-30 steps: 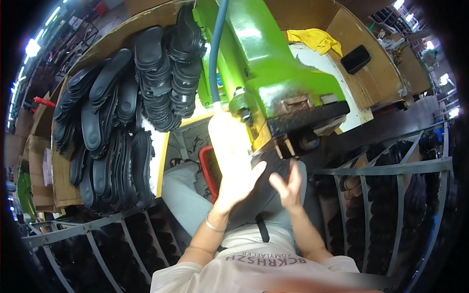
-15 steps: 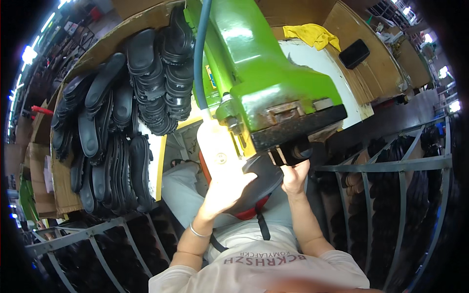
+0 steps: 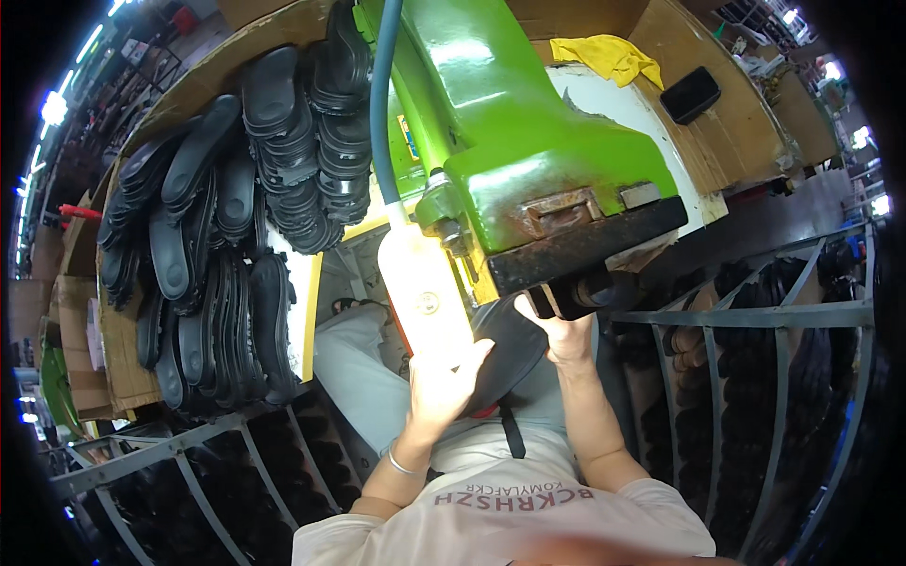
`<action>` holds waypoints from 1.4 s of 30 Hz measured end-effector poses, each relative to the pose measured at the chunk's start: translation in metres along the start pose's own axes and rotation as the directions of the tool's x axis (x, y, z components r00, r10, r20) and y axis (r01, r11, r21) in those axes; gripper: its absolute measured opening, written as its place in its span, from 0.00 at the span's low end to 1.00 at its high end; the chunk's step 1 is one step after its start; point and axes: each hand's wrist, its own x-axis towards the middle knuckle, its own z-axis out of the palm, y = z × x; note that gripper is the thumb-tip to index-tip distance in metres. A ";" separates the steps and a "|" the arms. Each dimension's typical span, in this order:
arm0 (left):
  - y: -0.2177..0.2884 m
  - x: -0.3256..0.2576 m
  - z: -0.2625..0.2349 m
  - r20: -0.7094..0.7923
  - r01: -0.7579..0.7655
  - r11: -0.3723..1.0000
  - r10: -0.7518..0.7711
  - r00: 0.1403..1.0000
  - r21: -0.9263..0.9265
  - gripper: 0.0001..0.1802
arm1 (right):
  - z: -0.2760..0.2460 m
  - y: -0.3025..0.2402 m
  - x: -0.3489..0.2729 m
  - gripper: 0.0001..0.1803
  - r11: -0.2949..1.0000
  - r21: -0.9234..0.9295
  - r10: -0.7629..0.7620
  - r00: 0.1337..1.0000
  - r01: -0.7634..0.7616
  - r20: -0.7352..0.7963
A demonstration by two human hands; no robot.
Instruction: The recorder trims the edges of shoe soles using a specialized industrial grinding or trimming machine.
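Observation:
A large green machine (image 3: pixel 557 141) with a dark, worn metal lower edge stands in front of me. A blue-grey hose (image 3: pixel 382 113) runs down its left side into a glaring pale casing (image 3: pixel 425 292). My left hand (image 3: pixel 444 387) is just below that casing, thumb stretched toward the right; its other fingers are hidden. Under the machine's head, beside a black fitting (image 3: pixel 566 294), is my right hand (image 3: pixel 566 340), with one digit pointing up and left and the rest covered. Between the hands is a dark shape (image 3: pixel 510 354) that I cannot make out.
Stacks of black shoe soles (image 3: pixel 283 141) fill the cardboard-walled left side. At the back right lie a yellow cloth (image 3: pixel 609 58) and a black phone-like object (image 3: pixel 690 95). Metal racks (image 3: pixel 755 319) with dark items flank me on both sides.
My left hand has moved down and slightly right, away from the pale casing. The right hand has shifted a little, its digit now showing left of the black fitting. The view has moved slightly.

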 end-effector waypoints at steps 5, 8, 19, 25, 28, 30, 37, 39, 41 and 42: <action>0.028 0.043 -0.018 0.250 -0.578 0.712 0.522 0.816 0.399 0.12 | -0.006 -0.007 -0.002 0.10 0.974 0.227 0.051 0.985 -0.013 -0.163; 0.034 0.047 -0.027 0.151 -0.504 0.760 0.488 0.859 0.410 0.10 | -0.001 0.004 -0.008 0.10 0.982 0.189 0.046 0.989 -0.019 -0.141; 0.009 0.016 -0.005 0.060 -0.049 0.998 0.051 0.997 -0.037 0.12 | 0.018 0.005 -0.009 0.13 0.998 0.059 0.037 0.999 -0.036 -0.016; -0.018 0.030 0.040 -0.068 -0.135 0.991 0.136 0.988 0.015 0.11 | -0.027 0.032 -0.088 0.30 0.931 -0.106 0.363 0.919 -0.350 0.153; -0.015 0.023 0.045 -0.083 -0.104 0.994 0.103 0.991 -0.014 0.10 | -0.043 0.042 -0.134 0.31 0.823 0.069 0.548 0.821 -0.563 0.162; -0.010 0.015 0.037 -0.080 -0.064 0.997 0.067 0.995 0.036 0.09 | -0.060 0.031 -0.142 0.26 0.861 0.141 0.491 0.871 -0.489 0.024; -0.005 0.009 0.050 -0.095 0.072 0.961 -0.101 0.990 -0.268 0.11 | -0.101 -0.013 -0.089 0.17 0.980 0.036 0.196 0.924 -0.195 -0.328; -0.008 0.012 0.046 -0.103 0.057 0.982 -0.076 0.992 -0.178 0.12 | -0.101 -0.023 -0.068 0.16 0.984 -0.026 0.155 0.914 -0.177 -0.375; -0.014 0.015 0.035 -0.097 -0.078 0.995 0.073 0.993 -0.054 0.14 | -0.098 -0.036 -0.042 0.15 0.980 -0.095 0.136 0.940 -0.174 -0.314; -0.011 0.013 0.029 -0.072 -0.023 0.998 0.018 0.997 -0.066 0.15 | -0.099 -0.041 -0.029 0.14 0.975 -0.135 0.140 0.961 -0.175 -0.239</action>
